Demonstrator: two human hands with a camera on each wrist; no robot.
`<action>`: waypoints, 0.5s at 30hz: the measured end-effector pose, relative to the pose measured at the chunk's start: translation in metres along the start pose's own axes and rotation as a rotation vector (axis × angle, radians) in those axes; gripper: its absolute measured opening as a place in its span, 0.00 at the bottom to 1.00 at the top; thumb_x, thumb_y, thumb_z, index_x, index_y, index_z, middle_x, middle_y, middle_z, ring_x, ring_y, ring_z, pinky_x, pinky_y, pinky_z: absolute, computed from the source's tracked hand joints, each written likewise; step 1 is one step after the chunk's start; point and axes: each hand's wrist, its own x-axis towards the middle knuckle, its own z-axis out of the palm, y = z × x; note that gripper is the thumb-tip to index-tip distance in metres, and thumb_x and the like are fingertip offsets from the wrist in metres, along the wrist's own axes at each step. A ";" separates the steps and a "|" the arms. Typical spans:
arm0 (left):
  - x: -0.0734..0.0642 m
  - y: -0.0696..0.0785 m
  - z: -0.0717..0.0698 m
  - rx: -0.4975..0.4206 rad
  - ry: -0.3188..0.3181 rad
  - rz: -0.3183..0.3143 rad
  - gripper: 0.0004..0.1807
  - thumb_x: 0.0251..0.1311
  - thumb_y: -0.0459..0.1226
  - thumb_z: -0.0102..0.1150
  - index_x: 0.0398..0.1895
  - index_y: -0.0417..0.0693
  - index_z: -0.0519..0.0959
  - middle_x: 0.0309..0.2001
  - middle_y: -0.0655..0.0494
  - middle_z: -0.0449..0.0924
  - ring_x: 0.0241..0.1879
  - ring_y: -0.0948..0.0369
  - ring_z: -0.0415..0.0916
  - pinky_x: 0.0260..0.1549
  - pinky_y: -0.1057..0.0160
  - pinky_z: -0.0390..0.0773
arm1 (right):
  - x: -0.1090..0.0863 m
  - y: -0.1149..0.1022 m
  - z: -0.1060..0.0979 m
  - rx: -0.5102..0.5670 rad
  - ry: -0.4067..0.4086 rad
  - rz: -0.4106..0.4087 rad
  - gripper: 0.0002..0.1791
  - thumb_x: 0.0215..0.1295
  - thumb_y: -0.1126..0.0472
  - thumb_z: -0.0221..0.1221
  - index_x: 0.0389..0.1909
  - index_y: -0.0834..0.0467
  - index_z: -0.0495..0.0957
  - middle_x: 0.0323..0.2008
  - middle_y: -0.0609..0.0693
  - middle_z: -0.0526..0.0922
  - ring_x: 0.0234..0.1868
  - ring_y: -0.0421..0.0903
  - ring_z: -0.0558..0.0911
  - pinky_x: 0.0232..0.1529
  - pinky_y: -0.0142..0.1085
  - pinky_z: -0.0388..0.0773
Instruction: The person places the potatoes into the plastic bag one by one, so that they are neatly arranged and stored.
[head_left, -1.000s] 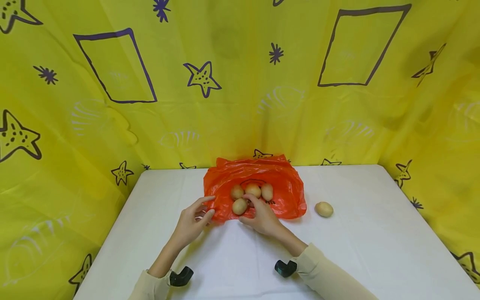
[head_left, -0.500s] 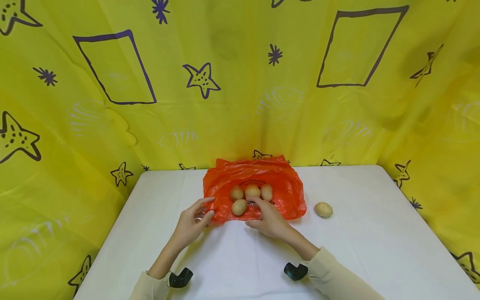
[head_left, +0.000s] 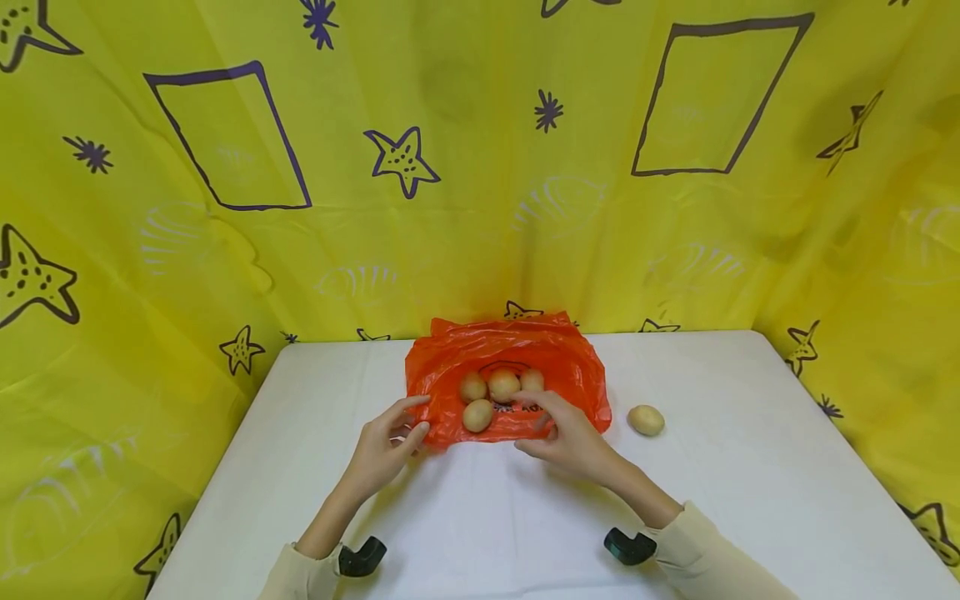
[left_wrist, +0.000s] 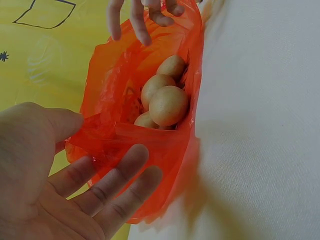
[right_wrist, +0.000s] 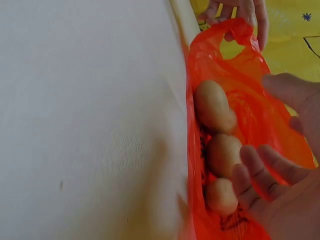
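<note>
Several tan potatoes (head_left: 477, 415) lie in a red plastic bag (head_left: 581, 362), whose mouth faces me. My left hand (head_left: 378, 450) is at the bag's left side, with its thumb and fingers apart. In the left wrist view, its thumb touches the edge of the plastic and its long fingers (left_wrist: 115, 180) are nearly straight beside it. My right hand (head_left: 570, 437) hovers at the front right of the bag with loosely bent fingers and holds nothing. The right wrist view shows its fingers (right_wrist: 257, 172) close to the potatoes; whether they touch is unclear.
One more potato (head_left: 646, 420) lies on the white tabletop (head_left: 480, 517), to the right of the bag. A yellow curtain (head_left: 480, 242) with star drawings surrounds the table's back and sides. Black wrist devices (head_left: 630, 547) sit at both cuffs.
My right hand has moved away from the front potato, to the right across the bag. That potato stays in the bag. My left hand has hardly moved.
</note>
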 end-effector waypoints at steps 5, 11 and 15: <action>0.000 -0.001 0.001 -0.012 0.000 0.008 0.21 0.68 0.35 0.66 0.63 0.47 0.79 0.36 0.50 0.87 0.32 0.48 0.86 0.29 0.67 0.83 | -0.006 0.006 -0.013 -0.066 0.111 -0.147 0.34 0.55 0.64 0.77 0.63 0.56 0.76 0.54 0.47 0.81 0.37 0.52 0.81 0.36 0.42 0.83; 0.001 0.000 0.000 -0.017 -0.007 -0.001 0.21 0.68 0.35 0.66 0.63 0.47 0.79 0.37 0.50 0.87 0.32 0.48 0.85 0.29 0.67 0.83 | -0.013 0.009 -0.035 -0.158 0.205 -0.213 0.35 0.51 0.64 0.78 0.62 0.54 0.78 0.52 0.46 0.81 0.36 0.48 0.81 0.33 0.40 0.82; 0.001 0.000 0.000 -0.015 -0.007 0.001 0.20 0.68 0.35 0.65 0.63 0.48 0.79 0.37 0.50 0.87 0.32 0.50 0.86 0.29 0.67 0.84 | -0.018 0.015 -0.050 -0.203 0.268 -0.250 0.34 0.48 0.68 0.78 0.60 0.58 0.79 0.48 0.48 0.82 0.33 0.46 0.79 0.30 0.38 0.81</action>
